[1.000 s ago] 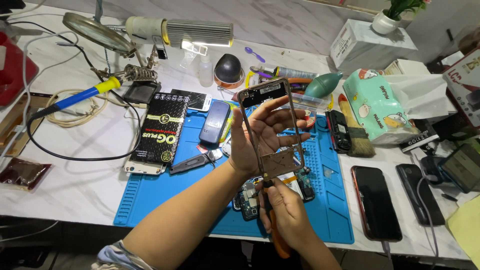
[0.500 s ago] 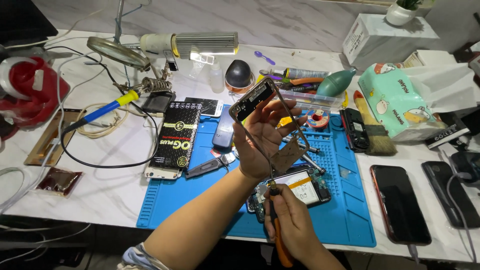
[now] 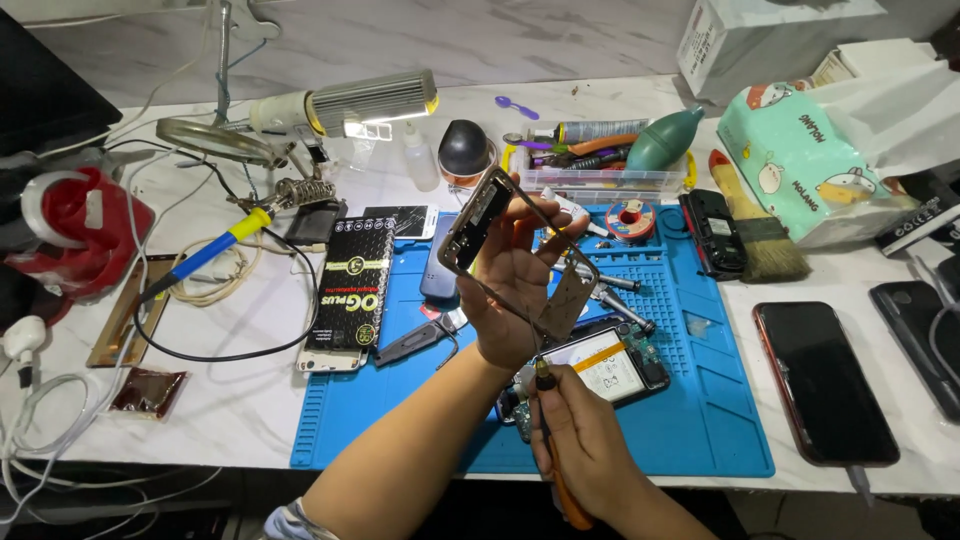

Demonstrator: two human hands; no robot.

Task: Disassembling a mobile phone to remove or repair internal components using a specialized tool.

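Observation:
My left hand [image 3: 512, 280] holds a bare metal phone frame [image 3: 478, 222] up over the blue work mat [image 3: 700, 400], tilted with its top end to the upper left. My right hand [image 3: 585, 450] sits lower, near the mat's front edge, gripping an orange-handled screwdriver [image 3: 553, 440] with its tip pointing up toward the frame's lower end. Under both hands lies an opened phone [image 3: 610, 365] showing its battery and circuit board.
A black phone-glass box [image 3: 350, 285] and a soldering iron [image 3: 205, 255] with a blue and yellow handle lie left of the mat. A lamp [image 3: 370, 102], parts tray [image 3: 600, 178], brush [image 3: 765, 240], tissue pack [image 3: 810, 160] and a dark phone [image 3: 825, 380] sit behind and right.
The camera has shifted, so the scene sits further right and lower. My left hand has tilted the frame and lowered it slightly; the right hand keeps the screwdriver near the frame's bottom end.

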